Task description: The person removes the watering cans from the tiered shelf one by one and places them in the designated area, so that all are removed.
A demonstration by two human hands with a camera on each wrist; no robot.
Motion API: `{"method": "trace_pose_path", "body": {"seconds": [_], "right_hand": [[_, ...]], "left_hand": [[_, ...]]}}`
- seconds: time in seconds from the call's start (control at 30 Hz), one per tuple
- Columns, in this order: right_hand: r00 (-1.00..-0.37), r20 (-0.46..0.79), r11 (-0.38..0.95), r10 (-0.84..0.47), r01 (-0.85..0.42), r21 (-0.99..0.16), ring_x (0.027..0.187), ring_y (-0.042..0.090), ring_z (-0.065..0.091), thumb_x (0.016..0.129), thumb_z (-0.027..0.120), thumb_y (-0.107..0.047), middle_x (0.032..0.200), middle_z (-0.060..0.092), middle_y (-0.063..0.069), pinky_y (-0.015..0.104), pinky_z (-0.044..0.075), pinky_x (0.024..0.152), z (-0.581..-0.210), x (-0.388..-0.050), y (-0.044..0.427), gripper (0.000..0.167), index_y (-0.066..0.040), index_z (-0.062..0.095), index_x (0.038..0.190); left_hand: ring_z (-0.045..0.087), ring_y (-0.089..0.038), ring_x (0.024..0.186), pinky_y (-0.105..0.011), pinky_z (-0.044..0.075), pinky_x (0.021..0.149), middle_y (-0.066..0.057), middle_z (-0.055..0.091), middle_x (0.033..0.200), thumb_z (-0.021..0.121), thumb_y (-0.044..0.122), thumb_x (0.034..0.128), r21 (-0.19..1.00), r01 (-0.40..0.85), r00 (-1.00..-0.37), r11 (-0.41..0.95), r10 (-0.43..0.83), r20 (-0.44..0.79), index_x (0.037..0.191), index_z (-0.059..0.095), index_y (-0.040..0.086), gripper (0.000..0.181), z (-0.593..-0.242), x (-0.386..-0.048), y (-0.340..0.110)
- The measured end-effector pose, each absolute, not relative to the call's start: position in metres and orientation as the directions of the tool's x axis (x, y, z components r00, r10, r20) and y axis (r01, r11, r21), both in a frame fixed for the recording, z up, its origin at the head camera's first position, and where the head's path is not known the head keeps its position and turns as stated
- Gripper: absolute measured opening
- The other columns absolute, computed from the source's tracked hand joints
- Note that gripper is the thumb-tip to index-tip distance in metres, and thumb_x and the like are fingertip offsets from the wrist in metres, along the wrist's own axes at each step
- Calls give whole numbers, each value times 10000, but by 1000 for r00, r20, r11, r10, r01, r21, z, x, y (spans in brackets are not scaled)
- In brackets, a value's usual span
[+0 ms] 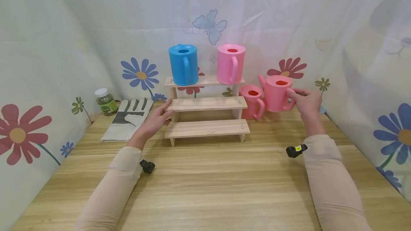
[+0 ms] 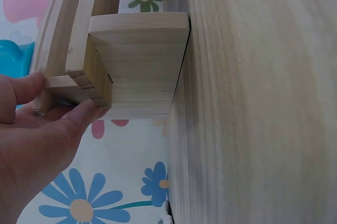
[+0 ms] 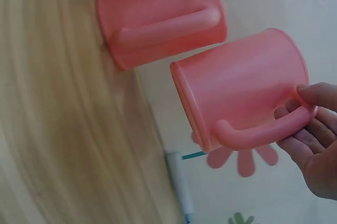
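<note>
My right hand [image 1: 309,103] grips the handle of a coral-pink watering can [image 1: 277,93], which hangs above the table in the right wrist view. Close to its left, a second coral-pink watering can [image 1: 248,102] stands on the table beside the wooden step shelf [image 1: 208,128]. At the shelf's left end, my left hand [image 1: 155,120] holds the edge of a tier, thumb and fingers on either side in the left wrist view. A blue watering can [image 1: 178,67] and a lighter pink watering can [image 1: 224,65] stand on the top tier, handles towards me.
On the left lie grey-and-white work gloves [image 1: 126,120], with a white-lidded jar [image 1: 106,102] behind them. A flower-printed curtain [image 1: 273,17] surrounds the wooden table [image 1: 218,184]. A pale, pen-like object [image 3: 180,184] lies at the table's back edge.
</note>
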State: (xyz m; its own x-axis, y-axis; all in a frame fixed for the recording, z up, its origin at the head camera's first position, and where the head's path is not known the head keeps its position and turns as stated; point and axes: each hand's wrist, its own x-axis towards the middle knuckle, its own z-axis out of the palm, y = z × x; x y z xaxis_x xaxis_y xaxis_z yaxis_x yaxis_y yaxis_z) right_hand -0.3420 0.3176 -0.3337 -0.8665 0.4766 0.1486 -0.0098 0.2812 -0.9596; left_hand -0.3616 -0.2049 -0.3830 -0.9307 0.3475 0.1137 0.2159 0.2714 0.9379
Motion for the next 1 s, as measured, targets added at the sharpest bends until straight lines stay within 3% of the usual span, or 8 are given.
{"method": "trace_pose_path", "body": {"seconds": [0.27, 0.47, 0.8, 1.0], "right_hand": [[-869, 107, 237, 482, 11, -972, 977, 167, 645, 831, 793, -445, 999, 720, -33, 302, 549, 947, -354, -353, 316, 593, -81, 694, 1287], [-861, 65, 221, 505, 57, -974, 1056, 192, 630, 837, 793, -446, 1102, 691, 26, 308, 529, 989, -363, -359, 315, 597, -78, 687, 1295], [-852, 58, 168, 520, 35, -985, 851, 102, 664, 828, 828, -349, 986, 656, -13, 222, 584, 821, -373, -363, 315, 540, -30, 707, 1247], [-862, 28, 167, 506, 66, -984, 1028, 170, 667, 842, 800, -388, 1153, 647, 39, 285, 541, 961, -377, -363, 313, 550, -72, 693, 1281]], "left_hand": [[179, -273, 1491, -476, 383, 1123, -22, 28, 1669, 420, 265, 1095, 937, 219, -933, 271, 341, 119, 1622, 125, 178, 610, -381, -360, -203], [182, -277, 1490, -470, 387, 1122, -27, 26, 1669, 425, 266, 1093, 937, 216, -934, 275, 338, 116, 1623, 122, 173, 617, -380, -359, -203], [183, -278, 1491, -474, 385, 1123, -16, 30, 1670, 425, 277, 1093, 937, 217, -933, 272, 339, 117, 1622, 122, 168, 620, -382, -360, -204], [184, -273, 1490, -472, 382, 1125, -4, 37, 1668, 426, 279, 1092, 936, 221, -932, 276, 342, 120, 1621, 127, 190, 614, -383, -361, -204]]}}
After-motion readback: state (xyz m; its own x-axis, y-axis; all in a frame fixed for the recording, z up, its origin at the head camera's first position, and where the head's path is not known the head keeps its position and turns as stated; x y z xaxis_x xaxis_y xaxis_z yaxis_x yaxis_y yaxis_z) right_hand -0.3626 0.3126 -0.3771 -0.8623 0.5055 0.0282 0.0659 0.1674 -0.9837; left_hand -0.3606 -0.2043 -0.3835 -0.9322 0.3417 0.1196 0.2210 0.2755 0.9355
